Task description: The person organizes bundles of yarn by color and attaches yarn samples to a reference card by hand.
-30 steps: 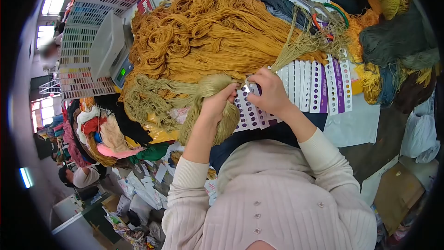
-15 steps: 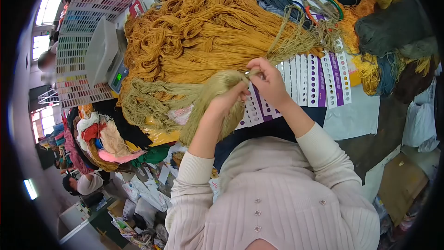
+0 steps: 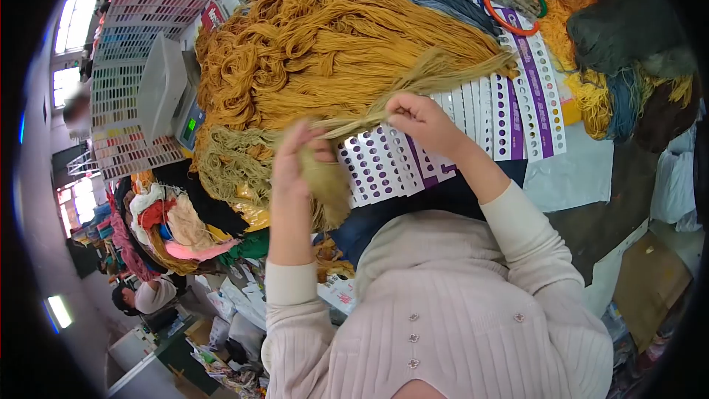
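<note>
My left hand [image 3: 297,159], slightly blurred, is closed on a bunch of khaki yarn [image 3: 323,186] that hangs beside the palm. From it a stretched khaki strand runs rightward to my right hand [image 3: 422,120], whose fingers pinch it. More khaki yarn [image 3: 436,68] lies across the right part of a big heap of mustard-orange yarn [image 3: 317,44]. A looser khaki tangle [image 3: 233,159] rests left of my left hand. Punched white and purple sample cards [image 3: 377,166] lie fanned out below the strand.
Scissors with red and green handles [image 3: 517,11] lie at the top right, near dark grey yarn [image 3: 620,33]. A scale [image 3: 190,122] and a colour chart [image 3: 122,66] stand at the left. Multicoloured skeins [image 3: 173,222] are below them. Another person [image 3: 151,295] is in the background.
My left hand has moved left, away from my right hand, drawing the khaki strand out between them. The khaki yarn that lay by the scissors now lies straighter across the orange heap.
</note>
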`<state>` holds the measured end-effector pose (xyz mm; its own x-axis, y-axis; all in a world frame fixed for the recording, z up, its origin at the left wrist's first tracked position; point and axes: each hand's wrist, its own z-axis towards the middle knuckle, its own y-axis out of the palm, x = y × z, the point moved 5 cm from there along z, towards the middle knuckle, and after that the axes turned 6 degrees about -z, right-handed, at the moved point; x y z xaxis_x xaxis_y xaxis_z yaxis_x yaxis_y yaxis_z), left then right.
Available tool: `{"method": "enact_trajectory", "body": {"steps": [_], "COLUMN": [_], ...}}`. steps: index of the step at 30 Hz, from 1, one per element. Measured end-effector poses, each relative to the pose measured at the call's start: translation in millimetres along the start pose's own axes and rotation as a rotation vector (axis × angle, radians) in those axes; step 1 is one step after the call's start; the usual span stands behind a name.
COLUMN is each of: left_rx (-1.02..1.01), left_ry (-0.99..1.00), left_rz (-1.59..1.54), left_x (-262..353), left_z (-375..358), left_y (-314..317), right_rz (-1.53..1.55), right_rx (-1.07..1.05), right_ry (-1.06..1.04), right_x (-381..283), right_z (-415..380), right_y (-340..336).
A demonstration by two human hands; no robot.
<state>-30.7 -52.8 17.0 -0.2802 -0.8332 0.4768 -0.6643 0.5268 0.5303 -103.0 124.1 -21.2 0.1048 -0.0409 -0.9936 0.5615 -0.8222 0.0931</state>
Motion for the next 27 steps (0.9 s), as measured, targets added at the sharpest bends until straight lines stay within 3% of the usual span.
{"method": "enact_trajectory", "body": {"steps": [4, 6, 8, 10, 12, 15, 16, 18, 22, 25, 26, 27], "left_rx": [-0.343, 0.065, 0.286, 0.452, 0.201, -0.143, -0.202, -0.077, -0.039, 0.004, 0.013, 0.230], "left_ry": [0.157, 0.395, 0.734, 1.021, 0.803, 0.563, 0.458, 0.323, 0.179, 0.279, 0.311, 0.242], "left_rz": [-0.219, -0.303, 0.095, 0.542, 0.679, 0.897, 0.938, 1.036, 1.052, 0.853, 0.811, 0.680], "left_x": [95, 130, 145, 114, 52, -24, -39, -45, -37, -9, 6, 25], "left_z": [-26, -39, -53, -64, -46, -9, 1, 19, 32, 19, 11, -1], "left_y": [-48, -81, -84, -29, 3, 30, 32, 21, 14, 8, 2, -17], "right_rz": [-0.326, -0.417, -0.459, -0.516, -0.610, -0.463, -0.365, -0.162, -0.226, -0.487, -0.575, -0.664], "right_rx": [0.031, 0.065, 0.085, 0.139, 0.212, 0.204, 0.202, 0.198, 0.241, 0.187, 0.190, 0.192], "right_ry": [-0.134, -0.198, -0.204, -0.339, -0.503, -0.489, -0.355, -0.091, 0.007, -0.305, -0.303, -0.300], "right_x": [-14, -15, -10, -12, -19, -15, -10, -3, -4, -15, -15, -15], "right_z": [-2, 0, 0, 0, -4, -1, -1, -2, -3, -1, -3, -5], "right_y": [1, 4, 3, 6, 10, 8, 4, 1, -3, 4, 6, 10]}}
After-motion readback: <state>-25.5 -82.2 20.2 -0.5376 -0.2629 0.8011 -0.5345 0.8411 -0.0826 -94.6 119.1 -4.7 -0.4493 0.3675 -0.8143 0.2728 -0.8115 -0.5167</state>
